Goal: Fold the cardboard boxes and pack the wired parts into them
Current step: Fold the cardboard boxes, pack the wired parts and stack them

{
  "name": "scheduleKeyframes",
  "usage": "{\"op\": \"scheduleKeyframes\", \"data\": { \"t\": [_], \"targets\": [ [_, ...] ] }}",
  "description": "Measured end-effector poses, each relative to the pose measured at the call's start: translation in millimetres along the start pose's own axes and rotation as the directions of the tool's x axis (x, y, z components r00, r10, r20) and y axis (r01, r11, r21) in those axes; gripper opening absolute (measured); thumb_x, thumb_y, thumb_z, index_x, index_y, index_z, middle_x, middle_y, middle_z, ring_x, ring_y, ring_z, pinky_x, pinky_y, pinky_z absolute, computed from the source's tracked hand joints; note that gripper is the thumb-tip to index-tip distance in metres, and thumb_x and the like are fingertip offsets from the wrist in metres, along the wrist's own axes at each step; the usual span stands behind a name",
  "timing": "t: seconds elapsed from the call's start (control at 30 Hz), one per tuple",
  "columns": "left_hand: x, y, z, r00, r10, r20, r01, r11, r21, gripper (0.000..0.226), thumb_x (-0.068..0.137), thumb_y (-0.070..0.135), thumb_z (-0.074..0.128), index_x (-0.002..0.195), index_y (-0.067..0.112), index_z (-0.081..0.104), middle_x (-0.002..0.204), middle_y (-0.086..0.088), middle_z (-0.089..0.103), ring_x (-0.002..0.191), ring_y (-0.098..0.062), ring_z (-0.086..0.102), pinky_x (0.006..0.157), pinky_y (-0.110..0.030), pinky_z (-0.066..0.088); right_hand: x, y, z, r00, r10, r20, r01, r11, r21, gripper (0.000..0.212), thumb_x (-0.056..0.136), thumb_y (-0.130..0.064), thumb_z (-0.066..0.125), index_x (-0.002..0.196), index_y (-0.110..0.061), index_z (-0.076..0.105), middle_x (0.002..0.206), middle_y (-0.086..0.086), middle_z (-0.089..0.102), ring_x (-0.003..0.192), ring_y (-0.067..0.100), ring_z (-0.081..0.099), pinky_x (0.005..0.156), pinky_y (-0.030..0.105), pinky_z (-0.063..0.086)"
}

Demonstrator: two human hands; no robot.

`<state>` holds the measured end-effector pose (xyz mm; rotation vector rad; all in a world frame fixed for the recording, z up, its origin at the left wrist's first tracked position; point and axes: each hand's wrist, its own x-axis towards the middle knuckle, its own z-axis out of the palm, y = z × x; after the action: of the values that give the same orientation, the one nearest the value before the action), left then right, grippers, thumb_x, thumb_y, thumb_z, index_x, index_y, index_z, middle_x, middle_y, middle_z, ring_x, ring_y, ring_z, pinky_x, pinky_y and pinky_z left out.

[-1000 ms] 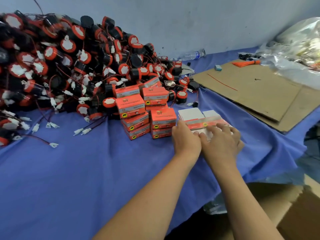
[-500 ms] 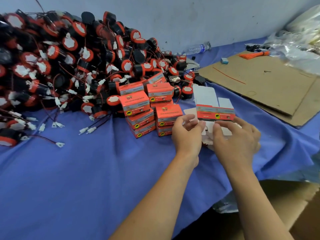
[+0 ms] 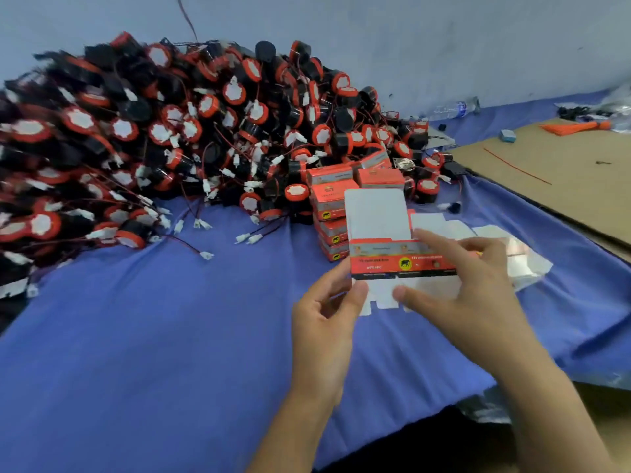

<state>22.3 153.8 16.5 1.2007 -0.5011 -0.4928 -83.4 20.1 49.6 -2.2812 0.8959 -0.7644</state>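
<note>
My left hand (image 3: 322,322) pinches the left edge of the flat orange-and-white cardboard box (image 3: 382,266); my right hand (image 3: 464,295) grips its right half. Folded orange cardboard boxes (image 3: 333,206) stack at 11 o'clock, black-and-orange round wired parts (image 3: 170,138) heaped beyond at 10.

The box (image 3: 375,264) is thin card, printed orange outside and plain matt white on its flaps. The parts (image 3: 170,131) are black and orange plastic with white paper-like faces, and their plugs (image 3: 206,256) are white plastic. The cloth (image 3: 153,336) is matt blue fabric, creased; the sheet (image 3: 563,175) is dull brown cardboard.
</note>
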Motion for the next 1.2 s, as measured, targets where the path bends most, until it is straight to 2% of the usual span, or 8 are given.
{"op": "scheduleKeyframes", "data": {
  "t": [0.27, 0.4, 0.5, 0.77, 0.9, 1.0, 1.1, 1.2],
  "targets": [
    [-66.9, 13.8, -104.7, 0.949, 0.061, -0.308, 0.009, 0.975, 0.223, 0.045, 0.094, -0.003, 0.067, 0.121, 0.032, 0.074, 0.108, 0.014, 0.078, 0.102, -0.001, 0.071, 0.082, -0.011, 0.051, -47.7, -72.1, 86.9, 0.957, -0.15, 0.247, 0.133, 0.988, 0.084, 0.061, 0.08, -0.029, 0.086, 0.133, -0.041, 0.059, 0.109, -0.018, 0.017, 0.107, 0.002, 0.035, 0.084, -0.007, 0.025],
    [-87.7, 24.0, -150.4, 0.862, 0.135, -0.489, 0.047, 0.938, 0.343, 0.048, 0.094, -0.007, 0.063, 0.132, 0.023, 0.066, 0.112, 0.018, 0.076, 0.103, 0.005, 0.069, 0.079, -0.006, 0.049, -73.3, -108.3, 132.2, 0.895, -0.177, 0.409, 0.134, 0.982, 0.131, 0.069, 0.086, -0.044, 0.077, 0.147, -0.042, 0.045, 0.11, -0.016, 0.014, 0.12, 0.009, 0.043, 0.099, 0.014, 0.034],
    [-96.2, 24.9, -179.9, 0.81, 0.168, -0.562, 0.107, 0.9, 0.423, 0.047, 0.096, -0.005, 0.06, 0.137, 0.018, 0.064, 0.124, 0.007, 0.071, 0.111, -0.005, 0.067, 0.09, -0.019, 0.053, -85.1, -127.5, 159.1, 0.867, -0.209, 0.453, 0.156, 0.976, 0.152, 0.068, 0.086, -0.047, 0.076, 0.147, -0.041, 0.046, 0.11, -0.014, 0.015, 0.12, 0.012, 0.043, 0.102, 0.019, 0.037],
    [-106.1, 10.5, -231.0, 0.878, -0.069, -0.474, 0.285, 0.871, 0.4, 0.054, 0.093, -0.01, 0.052, 0.105, 0.038, 0.073, 0.102, 0.02, 0.077, 0.097, 0.002, 0.072, 0.083, -0.022, 0.057, -103.6, -135.7, 213.0, 0.781, -0.036, 0.623, 0.117, 0.989, -0.089, 0.061, 0.089, -0.046, 0.07, 0.144, -0.03, 0.048, 0.11, -0.004, 0.014, 0.122, 0.021, 0.037, 0.107, 0.027, 0.039],
    [-104.5, 6.2, -238.1, 0.891, -0.06, -0.45, 0.273, 0.863, 0.425, 0.059, 0.091, -0.008, 0.054, 0.099, 0.048, 0.073, 0.098, 0.02, 0.078, 0.094, -0.005, 0.073, 0.087, -0.034, 0.059, -101.4, -131.3, 215.7, 0.783, 0.021, 0.622, 0.162, 0.958, -0.237, 0.062, 0.083, -0.065, 0.066, 0.138, -0.046, 0.044, 0.112, -0.004, 0.022, 0.122, 0.022, 0.032, 0.103, 0.033, 0.035],
    [-105.5, 6.2, -237.0, 0.889, -0.014, -0.458, 0.228, 0.881, 0.416, 0.07, 0.091, -0.007, 0.053, 0.103, 0.06, 0.071, 0.102, 0.025, 0.075, 0.097, -0.001, 0.071, 0.085, -0.029, 0.058, -94.4, -131.1, 212.9, 0.774, 0.043, 0.632, 0.108, 0.974, -0.198, 0.062, 0.077, -0.064, 0.075, 0.13, -0.044, 0.05, 0.114, -0.007, 0.024, 0.124, 0.021, 0.029, 0.105, 0.032, 0.032],
    [-108.2, 6.4, -238.4, 0.876, 0.017, -0.481, 0.186, 0.91, 0.371, 0.056, 0.093, -0.005, 0.052, 0.126, 0.036, 0.071, 0.113, 0.021, 0.075, 0.106, -0.006, 0.07, 0.095, -0.038, 0.058, -90.8, -132.1, 210.5, 0.739, 0.061, 0.671, -0.013, 0.997, -0.076, 0.059, 0.071, -0.056, 0.084, 0.119, -0.037, 0.054, 0.122, -0.011, 0.025, 0.126, 0.014, 0.025, 0.105, 0.029, 0.034],
    [-108.1, 10.8, -239.2, 0.865, 0.027, -0.502, 0.16, 0.932, 0.326, 0.052, 0.094, -0.006, 0.051, 0.131, 0.025, 0.07, 0.118, 0.018, 0.074, 0.112, -0.003, 0.069, 0.094, -0.033, 0.058, -93.0, -134.1, 209.0, 0.733, 0.05, 0.678, -0.09, 0.996, 0.023, 0.057, 0.068, -0.053, 0.089, 0.109, -0.035, 0.054, 0.122, -0.017, 0.032, 0.119, 0.005, 0.027, 0.088, 0.02, 0.035]
  ]
}}
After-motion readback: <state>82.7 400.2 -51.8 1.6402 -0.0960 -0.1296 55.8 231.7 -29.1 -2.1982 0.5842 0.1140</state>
